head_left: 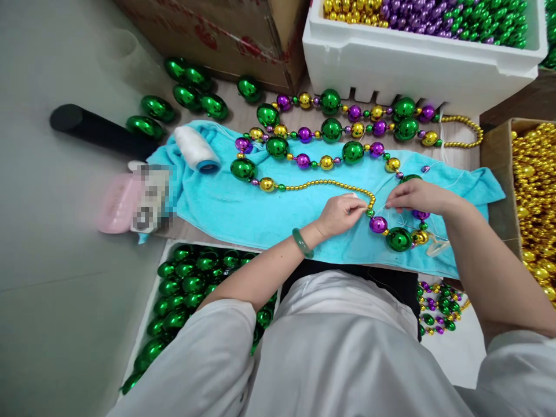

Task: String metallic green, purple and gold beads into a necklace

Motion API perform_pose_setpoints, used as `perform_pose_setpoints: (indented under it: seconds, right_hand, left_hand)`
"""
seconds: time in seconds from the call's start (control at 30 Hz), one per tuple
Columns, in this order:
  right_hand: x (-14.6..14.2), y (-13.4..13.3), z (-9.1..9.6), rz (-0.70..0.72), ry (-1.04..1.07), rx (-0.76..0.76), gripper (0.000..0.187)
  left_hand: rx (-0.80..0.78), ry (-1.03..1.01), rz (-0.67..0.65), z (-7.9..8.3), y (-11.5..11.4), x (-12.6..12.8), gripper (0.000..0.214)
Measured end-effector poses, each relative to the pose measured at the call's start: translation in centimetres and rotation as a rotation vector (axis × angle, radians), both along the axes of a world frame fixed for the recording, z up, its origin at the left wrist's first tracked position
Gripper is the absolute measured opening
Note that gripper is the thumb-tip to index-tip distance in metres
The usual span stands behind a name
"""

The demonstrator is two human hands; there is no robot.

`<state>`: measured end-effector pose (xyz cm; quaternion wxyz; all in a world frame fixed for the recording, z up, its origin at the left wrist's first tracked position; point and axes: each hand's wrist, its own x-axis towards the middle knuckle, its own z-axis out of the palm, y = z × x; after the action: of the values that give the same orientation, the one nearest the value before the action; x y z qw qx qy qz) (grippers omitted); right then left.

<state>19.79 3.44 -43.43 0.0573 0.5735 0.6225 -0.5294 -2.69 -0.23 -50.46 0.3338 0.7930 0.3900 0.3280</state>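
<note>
A long bead strand point(330, 162) of green, purple and gold balls lies in loops on a turquoise towel point(226, 208). My left hand point(341, 214) is closed in a pinch on the end of the strand's small gold beads near a small green bead. My right hand point(417, 196) is closed too, pinching a thin white thread point(393, 217) just right of that end. Below the hands lie a purple ball point(378, 224), a large green ball point(398, 238) and a gold ball point(419, 236) of the same strand. A green bangle point(302, 243) sits on my left wrist.
A spool of white thread point(195, 149) lies on the towel's left end. A white foam box point(417, 55) of mixed beads stands behind, a box of gold beads point(536, 197) at right, a tray of green balls point(182, 295) at lower left. Loose green balls point(186, 95) and a black tube point(95, 130) lie at left.
</note>
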Motion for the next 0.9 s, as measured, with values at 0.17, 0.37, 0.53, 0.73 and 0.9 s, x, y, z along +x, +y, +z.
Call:
perform_pose_setpoints:
  seconds: [0.17,0.37,0.53,0.73,0.9]
  right_hand:
    - [-4.8,-8.4,6.1,0.427,-0.03,0.342,0.022]
    - [-7.7,-12.6,5.2,0.698,-0.157,0.483,0.02]
    - [-4.4,-10.4,3.1,0.254,-0.39,1.061,0.019]
    - [-3.6,-11.5,0.0,0.547,-0.416,1.218,0.024]
    - [-2.6,-10.3,-1.3,0.156,-0.051,1.142,0.017]
  left_hand:
    - [-0.033,-0.049,0.0,-0.9,0.0,0.7,0.017]
    - [-0.046,-0.049,0.028,-1.1,0.0,0.9,0.015]
    - [-0.038,-0.032,0.019,-0.7,-0.2,0.5,0.017]
    - [-0.036,-0.034,0.009,-0.5,0.0,0.6,0.017]
    - [-0.053,-0.023,0.02,-0.2,-0.1,0.4,0.015]
